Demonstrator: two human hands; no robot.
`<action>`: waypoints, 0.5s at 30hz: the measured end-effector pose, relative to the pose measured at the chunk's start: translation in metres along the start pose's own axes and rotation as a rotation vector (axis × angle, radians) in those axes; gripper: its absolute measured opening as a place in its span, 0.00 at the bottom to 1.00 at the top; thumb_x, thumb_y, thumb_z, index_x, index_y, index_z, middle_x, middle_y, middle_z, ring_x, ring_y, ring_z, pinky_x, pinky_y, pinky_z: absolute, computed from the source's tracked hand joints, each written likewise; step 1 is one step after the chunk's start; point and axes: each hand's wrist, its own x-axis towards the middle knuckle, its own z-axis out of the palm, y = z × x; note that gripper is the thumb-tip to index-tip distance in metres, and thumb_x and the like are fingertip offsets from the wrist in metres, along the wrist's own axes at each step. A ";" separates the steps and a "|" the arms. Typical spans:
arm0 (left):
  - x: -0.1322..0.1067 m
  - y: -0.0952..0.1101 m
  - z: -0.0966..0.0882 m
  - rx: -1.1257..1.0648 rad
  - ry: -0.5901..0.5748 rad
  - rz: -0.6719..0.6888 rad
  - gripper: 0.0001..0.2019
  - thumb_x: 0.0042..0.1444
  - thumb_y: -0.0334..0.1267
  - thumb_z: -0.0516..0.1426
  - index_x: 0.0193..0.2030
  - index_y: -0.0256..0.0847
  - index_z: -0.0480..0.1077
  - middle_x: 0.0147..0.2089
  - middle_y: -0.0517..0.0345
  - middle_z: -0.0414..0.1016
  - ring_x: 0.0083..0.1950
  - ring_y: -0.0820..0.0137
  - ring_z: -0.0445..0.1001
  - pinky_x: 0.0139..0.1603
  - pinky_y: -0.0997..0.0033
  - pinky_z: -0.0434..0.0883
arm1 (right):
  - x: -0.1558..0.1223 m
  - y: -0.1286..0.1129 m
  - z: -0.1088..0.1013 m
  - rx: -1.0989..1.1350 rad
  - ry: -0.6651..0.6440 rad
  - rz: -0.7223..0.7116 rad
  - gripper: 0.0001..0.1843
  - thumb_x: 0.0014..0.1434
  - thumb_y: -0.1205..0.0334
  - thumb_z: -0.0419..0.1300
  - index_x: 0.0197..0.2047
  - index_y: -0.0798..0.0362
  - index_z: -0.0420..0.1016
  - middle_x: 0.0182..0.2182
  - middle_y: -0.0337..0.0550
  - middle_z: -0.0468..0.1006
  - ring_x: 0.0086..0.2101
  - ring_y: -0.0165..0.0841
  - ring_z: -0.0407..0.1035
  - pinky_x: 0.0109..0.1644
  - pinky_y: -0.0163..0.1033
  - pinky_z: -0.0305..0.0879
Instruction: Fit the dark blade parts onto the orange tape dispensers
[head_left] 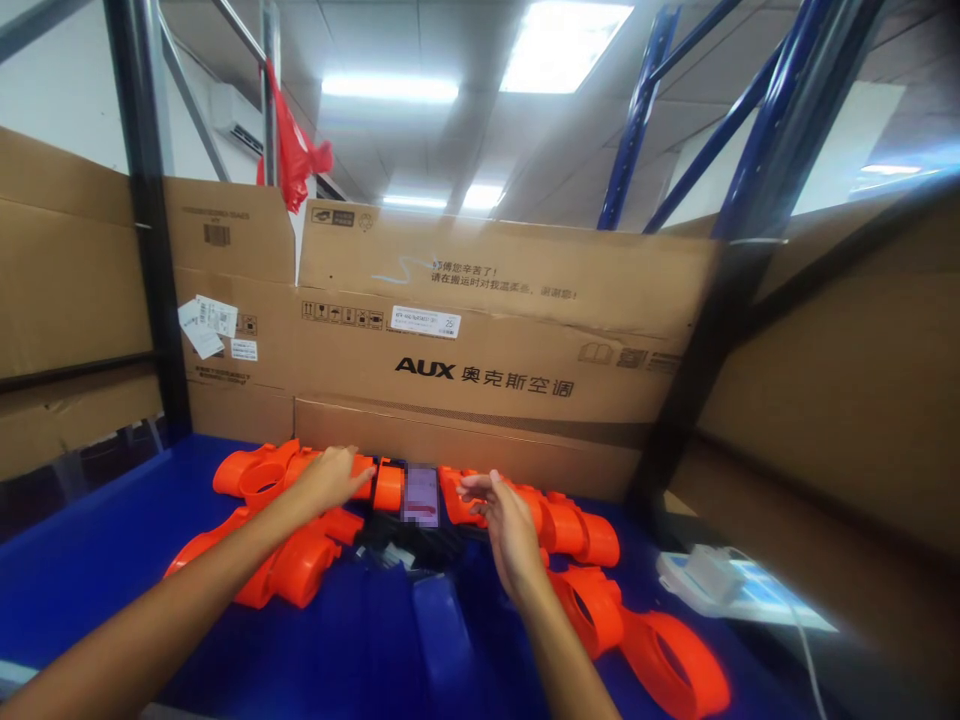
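Two hands. Left hand, left of centre: over orange plastic rings; grip hidden, can't tell. Right hand, right of centre: fingers loosely curled, nothing visible in it. Rings both sides overlap, total uncountable. Frame centre: one rectangular screen. Lower right: one white power strip. Mid-frame: flat printed cardboard.

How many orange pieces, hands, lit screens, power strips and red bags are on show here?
Orange pieces: at least 6, overlapping
Left hand and right hand: 2
Lit screen: 1
Power strip: 1
Red bag: 1
Total: at least 11
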 end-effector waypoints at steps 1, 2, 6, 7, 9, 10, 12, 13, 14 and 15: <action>0.001 -0.003 -0.005 0.004 -0.010 -0.007 0.23 0.56 0.47 0.56 0.56 0.39 0.71 0.55 0.37 0.76 0.60 0.48 0.71 0.59 0.54 0.65 | 0.000 0.000 0.000 0.000 0.002 -0.007 0.21 0.56 0.41 0.63 0.34 0.52 0.82 0.33 0.48 0.83 0.37 0.41 0.77 0.38 0.41 0.67; 0.001 -0.006 -0.011 0.006 -0.015 -0.004 0.22 0.56 0.45 0.56 0.56 0.40 0.72 0.56 0.39 0.76 0.61 0.48 0.70 0.60 0.54 0.64 | 0.000 -0.001 0.000 -0.002 0.004 -0.014 0.21 0.56 0.42 0.63 0.33 0.53 0.82 0.33 0.47 0.83 0.37 0.41 0.76 0.39 0.41 0.67; 0.003 -0.030 -0.030 0.054 -0.117 0.165 0.30 0.50 0.38 0.59 0.63 0.42 0.67 0.66 0.43 0.68 0.68 0.51 0.63 0.68 0.54 0.55 | 0.000 -0.001 0.000 -0.020 0.006 -0.037 0.19 0.56 0.44 0.64 0.32 0.53 0.82 0.33 0.47 0.83 0.37 0.41 0.76 0.40 0.41 0.67; 0.003 -0.036 -0.032 0.076 -0.161 0.193 0.32 0.48 0.39 0.60 0.63 0.44 0.67 0.67 0.44 0.67 0.69 0.50 0.61 0.68 0.51 0.53 | 0.000 0.000 0.001 -0.027 0.006 -0.038 0.19 0.56 0.44 0.64 0.32 0.53 0.82 0.33 0.47 0.83 0.37 0.41 0.76 0.40 0.41 0.67; 0.003 -0.048 -0.034 0.096 -0.255 0.221 0.34 0.46 0.40 0.61 0.64 0.48 0.66 0.67 0.47 0.67 0.69 0.48 0.60 0.68 0.48 0.52 | 0.000 0.000 0.001 -0.045 0.008 -0.037 0.19 0.55 0.44 0.64 0.32 0.53 0.81 0.33 0.47 0.83 0.37 0.41 0.76 0.39 0.40 0.67; 0.003 -0.052 -0.033 0.100 -0.300 0.240 0.35 0.46 0.39 0.61 0.64 0.50 0.65 0.66 0.49 0.68 0.68 0.48 0.61 0.68 0.49 0.53 | -0.001 0.000 0.001 -0.054 0.009 -0.037 0.20 0.55 0.44 0.64 0.32 0.53 0.81 0.33 0.47 0.83 0.37 0.41 0.75 0.38 0.40 0.67; 0.004 -0.058 -0.030 0.115 -0.364 0.291 0.37 0.45 0.38 0.61 0.66 0.51 0.63 0.65 0.50 0.70 0.65 0.49 0.66 0.65 0.52 0.59 | -0.001 0.000 0.001 -0.066 0.011 -0.037 0.20 0.55 0.44 0.64 0.32 0.54 0.81 0.33 0.47 0.83 0.37 0.40 0.75 0.39 0.39 0.67; 0.005 -0.060 -0.028 0.122 -0.380 0.312 0.38 0.45 0.37 0.61 0.67 0.51 0.62 0.64 0.51 0.70 0.64 0.50 0.68 0.63 0.54 0.61 | -0.001 0.000 0.000 -0.070 0.013 -0.040 0.19 0.55 0.44 0.64 0.32 0.54 0.81 0.33 0.47 0.83 0.37 0.40 0.75 0.39 0.39 0.67; 0.005 -0.061 -0.027 0.125 -0.384 0.325 0.39 0.45 0.37 0.61 0.67 0.51 0.60 0.64 0.51 0.70 0.63 0.51 0.69 0.62 0.55 0.62 | -0.001 0.000 0.000 -0.073 0.015 -0.043 0.19 0.55 0.44 0.64 0.32 0.53 0.81 0.33 0.46 0.82 0.38 0.40 0.75 0.39 0.39 0.66; 0.006 -0.063 -0.025 0.122 -0.376 0.329 0.40 0.45 0.38 0.61 0.68 0.50 0.59 0.64 0.51 0.70 0.62 0.51 0.69 0.61 0.56 0.63 | -0.001 0.000 0.000 -0.073 0.016 -0.048 0.19 0.55 0.44 0.64 0.33 0.53 0.81 0.33 0.46 0.82 0.38 0.39 0.75 0.39 0.39 0.66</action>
